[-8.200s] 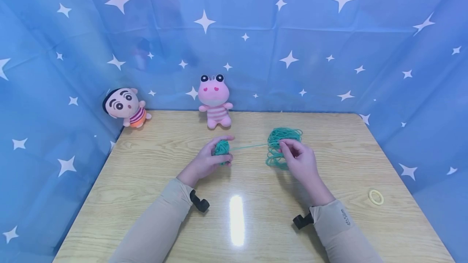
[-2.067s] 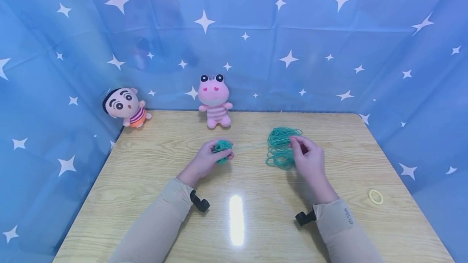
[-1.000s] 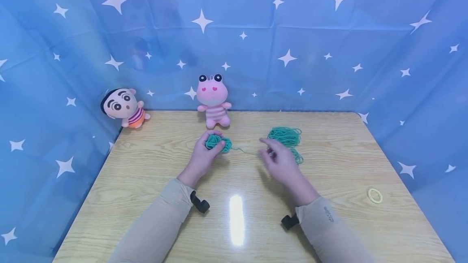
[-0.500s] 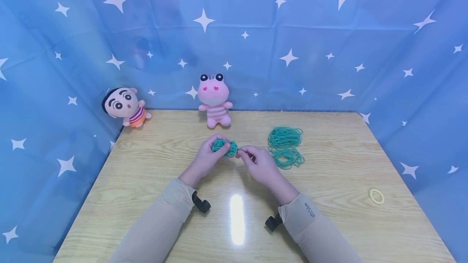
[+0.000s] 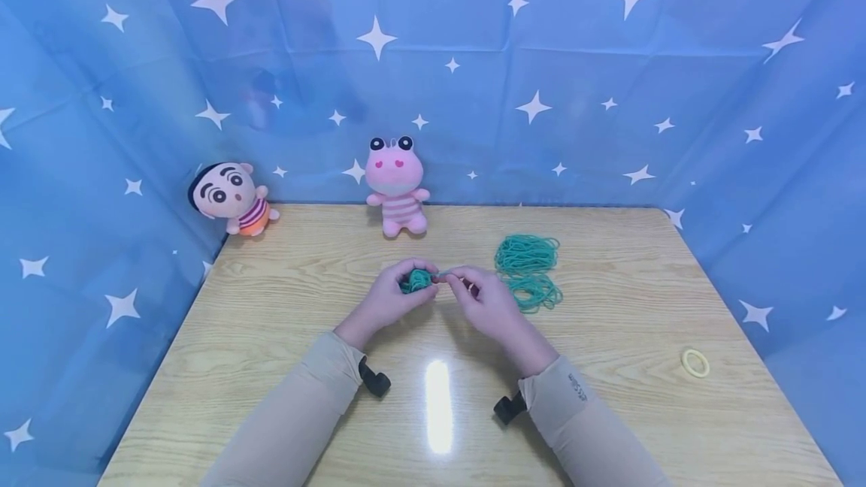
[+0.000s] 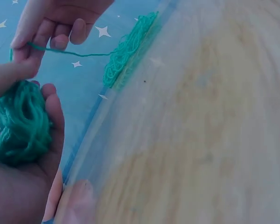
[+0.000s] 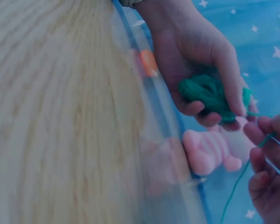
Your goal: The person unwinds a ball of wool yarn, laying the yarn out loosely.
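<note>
A small ball of green yarn (image 5: 419,280) sits in my left hand (image 5: 389,297), whose fingers and thumb curl round it. Close by on its right, my right hand (image 5: 489,303) pinches the yarn strand between thumb and fingertips. In the left wrist view the yarn ball (image 6: 23,123) lies against the palm, and the strand (image 6: 74,53) runs from the pinching fingers back to the loose yarn. That loose green yarn (image 5: 528,254) lies on the table in two looped bunches, behind and right of my right hand. The right wrist view shows the strand (image 7: 233,191) hanging below my right fingers.
A pink frog-like plush (image 5: 399,186) sits at the table's back edge, and a black-haired plush doll (image 5: 233,198) at the back left corner. A pale yellow ring (image 5: 694,363) lies at the right. A blue star-patterned curtain (image 5: 473,96) surrounds the wooden table (image 5: 304,246).
From over the loose yarn, my right hand has come left to the ball, bringing the strand. My left hand has turned the ball. The looped bunches stay on the table.
</note>
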Action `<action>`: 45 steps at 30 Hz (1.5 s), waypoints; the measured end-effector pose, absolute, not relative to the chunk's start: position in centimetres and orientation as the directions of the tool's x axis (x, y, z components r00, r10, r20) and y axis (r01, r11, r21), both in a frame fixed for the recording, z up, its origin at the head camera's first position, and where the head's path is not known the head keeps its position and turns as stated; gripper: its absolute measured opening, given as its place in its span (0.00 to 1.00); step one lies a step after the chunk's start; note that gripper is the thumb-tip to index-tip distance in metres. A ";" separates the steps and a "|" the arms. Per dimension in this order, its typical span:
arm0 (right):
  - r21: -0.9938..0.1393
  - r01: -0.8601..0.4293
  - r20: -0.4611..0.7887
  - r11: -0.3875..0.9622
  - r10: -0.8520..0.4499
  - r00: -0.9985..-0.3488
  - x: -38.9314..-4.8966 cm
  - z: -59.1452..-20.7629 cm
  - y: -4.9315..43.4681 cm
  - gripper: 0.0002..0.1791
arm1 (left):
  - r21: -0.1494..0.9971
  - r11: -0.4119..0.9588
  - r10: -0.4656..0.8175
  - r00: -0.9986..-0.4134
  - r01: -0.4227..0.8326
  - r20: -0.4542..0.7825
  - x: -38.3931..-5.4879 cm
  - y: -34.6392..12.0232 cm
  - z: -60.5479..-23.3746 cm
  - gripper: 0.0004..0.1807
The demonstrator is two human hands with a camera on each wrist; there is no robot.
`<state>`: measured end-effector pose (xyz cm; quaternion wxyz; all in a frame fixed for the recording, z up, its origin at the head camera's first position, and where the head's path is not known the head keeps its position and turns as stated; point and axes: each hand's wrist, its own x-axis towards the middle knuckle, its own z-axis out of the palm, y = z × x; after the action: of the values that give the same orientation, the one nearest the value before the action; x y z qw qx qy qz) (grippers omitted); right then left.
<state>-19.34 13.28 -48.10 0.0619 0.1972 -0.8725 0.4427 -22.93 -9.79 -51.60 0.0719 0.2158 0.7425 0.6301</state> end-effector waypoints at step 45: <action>-0.736 -0.078 0.235 0.673 0.145 -0.961 -19.6 -48.4 26.4 0.24 | 0.954 -0.297 0.431 -0.897 -0.036 0.101 -23.5 -10.8 -51.4 0.32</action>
<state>-19.60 26.42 -48.44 0.1381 -0.0185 -0.9041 0.4040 -23.54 -10.85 -51.35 0.1483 0.1721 0.5742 0.7866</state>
